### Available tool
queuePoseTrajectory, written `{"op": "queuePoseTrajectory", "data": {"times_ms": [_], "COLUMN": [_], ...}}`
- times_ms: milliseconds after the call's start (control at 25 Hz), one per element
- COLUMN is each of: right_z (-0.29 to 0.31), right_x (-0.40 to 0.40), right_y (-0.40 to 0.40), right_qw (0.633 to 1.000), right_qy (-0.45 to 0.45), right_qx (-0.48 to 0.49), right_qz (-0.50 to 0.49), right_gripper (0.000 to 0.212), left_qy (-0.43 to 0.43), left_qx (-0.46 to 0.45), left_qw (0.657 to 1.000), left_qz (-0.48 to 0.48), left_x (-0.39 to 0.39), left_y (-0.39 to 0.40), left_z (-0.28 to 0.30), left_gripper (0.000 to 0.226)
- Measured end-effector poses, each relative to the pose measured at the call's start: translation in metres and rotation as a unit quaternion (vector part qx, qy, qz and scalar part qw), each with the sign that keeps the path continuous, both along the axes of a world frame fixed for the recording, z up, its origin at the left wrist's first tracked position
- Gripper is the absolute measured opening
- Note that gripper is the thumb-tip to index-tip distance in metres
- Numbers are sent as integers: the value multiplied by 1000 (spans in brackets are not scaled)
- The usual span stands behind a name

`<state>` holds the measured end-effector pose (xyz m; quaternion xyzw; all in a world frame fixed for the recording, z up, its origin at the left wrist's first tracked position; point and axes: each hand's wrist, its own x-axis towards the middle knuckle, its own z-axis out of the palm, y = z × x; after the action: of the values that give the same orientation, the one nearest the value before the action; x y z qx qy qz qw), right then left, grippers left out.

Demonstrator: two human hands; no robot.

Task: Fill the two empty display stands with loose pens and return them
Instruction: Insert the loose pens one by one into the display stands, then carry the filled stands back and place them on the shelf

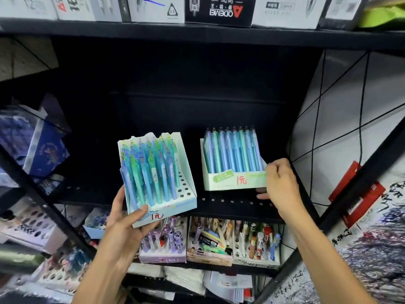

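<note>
The left hand (122, 224) grips the near left corner of a pale display stand (175, 205) full of blue and green pens (151, 172), thumb on its front lip, holding it tilted at the front edge of the dark shelf (230, 208). The right hand (280, 183) pinches the front right corner of a second stand (232, 182), which sits on the shelf packed with blue pens (232, 150). Below, more pen boxes (210, 242) crowd a lower shelf
</note>
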<state>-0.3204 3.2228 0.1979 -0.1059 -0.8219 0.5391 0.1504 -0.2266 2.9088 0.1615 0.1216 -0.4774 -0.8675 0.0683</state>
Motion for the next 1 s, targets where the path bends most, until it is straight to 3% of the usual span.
{"op": "queuePoseTrajectory", "data": {"times_ms": [80, 280, 480, 640, 760, 1000], "right_z": [7, 10, -3, -8, -11, -11], "right_x": [4, 24, 42, 56, 70, 101], "right_y": [-1, 3, 3, -11, -36, -130], "right_qw": [989, 935, 902, 882, 855, 765], "right_qy": [-44, -142, -180, -173, -198, -290], "right_qx": [-136, -312, -361, -403, -430, -473], "right_qz": [25, 88, 151, 172, 210, 326], "right_gripper": [6, 24, 44, 48, 46, 52], "left_qy": [-5, -12, -16, -14, 1, 10], "left_qx": [1, 4, 30, 47, 59, 22], "left_qw": [1000, 1000, 999, 999, 997, 976], "left_qz": [3, -2, -3, 15, 47, 215], "left_x": [-1, -1, 5, 29, 66, 175], "left_y": [3, 3, -4, -20, -44, -110], "left_z": [0, -3, -3, -6, -9, -7], "left_gripper": [68, 72, 69, 75, 66, 63]}}
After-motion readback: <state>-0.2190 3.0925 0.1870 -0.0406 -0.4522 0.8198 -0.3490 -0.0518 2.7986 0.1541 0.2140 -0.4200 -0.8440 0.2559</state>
